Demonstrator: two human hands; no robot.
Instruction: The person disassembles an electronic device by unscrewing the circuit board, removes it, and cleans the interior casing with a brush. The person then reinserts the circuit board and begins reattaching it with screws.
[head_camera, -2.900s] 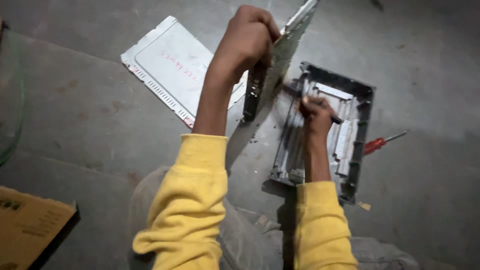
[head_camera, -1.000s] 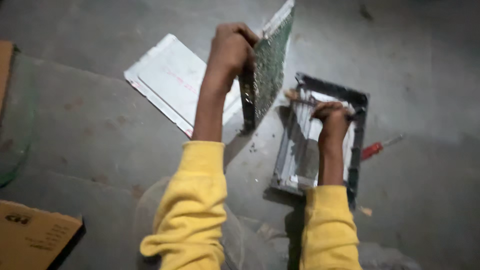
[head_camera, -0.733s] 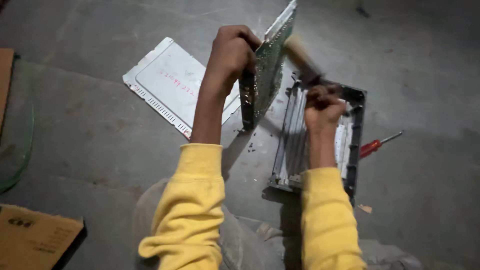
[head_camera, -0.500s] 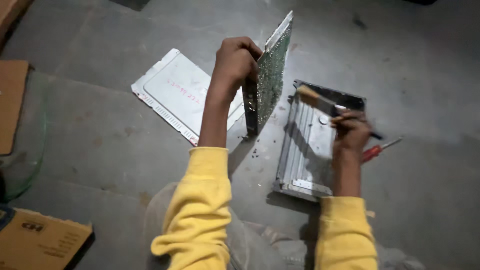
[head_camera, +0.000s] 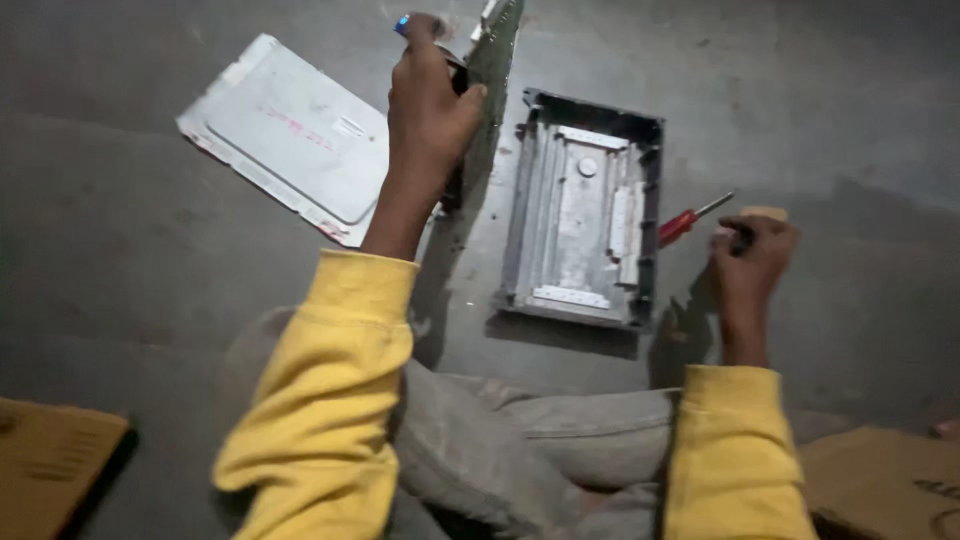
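L hand (head_camera: 428, 100) grips circuit board (head_camera: 495, 60) upright; R hand (head_camera: 752, 255) holds brush (head_camera: 762, 214)

Dim, flat overhead light; soft shadows fall below the metal housing (head_camera: 585, 225) and arms; slight motion blur, grainy corners.

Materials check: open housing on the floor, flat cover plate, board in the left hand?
Housing: looks like cast metal, dull grey, ribbed inside, dark rim. Cover plate: probably pressed sheet metal, pale matte, raised centre panel and toothed edge. Board gripped in left hand: seems a green circuit board, seen edge-on, so details are unclear.
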